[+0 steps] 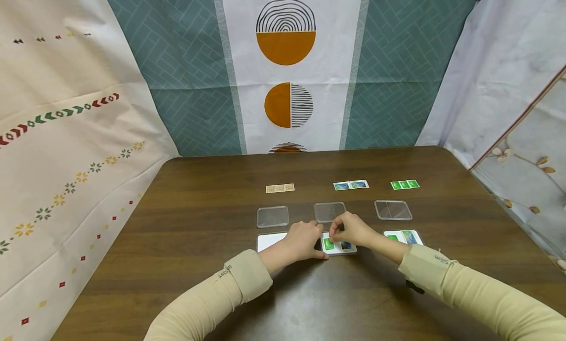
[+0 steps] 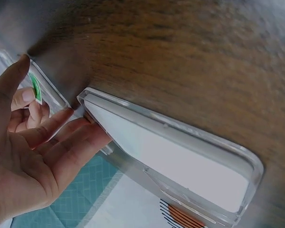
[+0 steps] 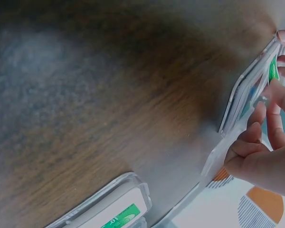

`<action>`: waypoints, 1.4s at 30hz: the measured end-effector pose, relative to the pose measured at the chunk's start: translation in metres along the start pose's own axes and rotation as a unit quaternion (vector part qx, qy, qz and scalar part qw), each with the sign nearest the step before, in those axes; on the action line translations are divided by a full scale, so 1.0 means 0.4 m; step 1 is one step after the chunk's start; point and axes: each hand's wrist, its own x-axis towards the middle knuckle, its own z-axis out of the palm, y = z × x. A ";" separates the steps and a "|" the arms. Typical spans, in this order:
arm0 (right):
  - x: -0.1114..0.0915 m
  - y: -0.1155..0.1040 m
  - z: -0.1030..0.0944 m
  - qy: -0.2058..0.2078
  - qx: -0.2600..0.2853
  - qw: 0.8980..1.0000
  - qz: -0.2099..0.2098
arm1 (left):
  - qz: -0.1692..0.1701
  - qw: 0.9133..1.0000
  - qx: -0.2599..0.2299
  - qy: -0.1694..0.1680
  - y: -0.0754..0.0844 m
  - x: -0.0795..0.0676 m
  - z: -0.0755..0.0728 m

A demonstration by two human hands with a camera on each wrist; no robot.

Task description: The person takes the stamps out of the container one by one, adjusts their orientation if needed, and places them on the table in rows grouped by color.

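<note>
My right hand (image 1: 353,229) pinches a green stamp (image 1: 328,243) between thumb and fingertip, at the left part of the middle clear plastic case (image 1: 347,253). A dark blue stamp (image 1: 347,245) lies on the white card in that case, right beside the pinched one. With thumb at the near corner and a fingertip at the far one, my left hand (image 1: 302,240) holds the case's left end. In the left wrist view the green stamp (image 2: 36,89) stands tilted up from the card. To the left, partly behind the left hand, lies another case with a blank white card (image 1: 269,240).
Right of the hands, a third case (image 1: 393,234) holds a green and a blue stamp. Behind the cases lie three clear lids (image 1: 272,216). Farther back are strips of brown stamps (image 1: 280,188), blue stamps (image 1: 351,184) and green stamps (image 1: 405,184) on the wooden table (image 1: 199,223).
</note>
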 end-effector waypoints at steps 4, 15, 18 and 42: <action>0.000 0.003 -0.006 -0.006 0.005 1.000 -0.012 | -0.001 1.000 0.003 0.000 0.000 0.000 0.000; 0.000 0.010 -0.005 -0.026 0.045 0.999 -0.017 | -0.009 1.000 -0.006 -0.002 0.000 -0.002 0.004; -0.002 0.009 -0.004 -0.029 0.051 0.998 -0.017 | -0.011 1.000 -0.009 -0.004 0.001 -0.004 0.005; -0.015 0.022 -0.015 -0.022 0.038 0.996 -0.080 | -0.007 1.000 0.004 0.011 0.004 -0.007 0.006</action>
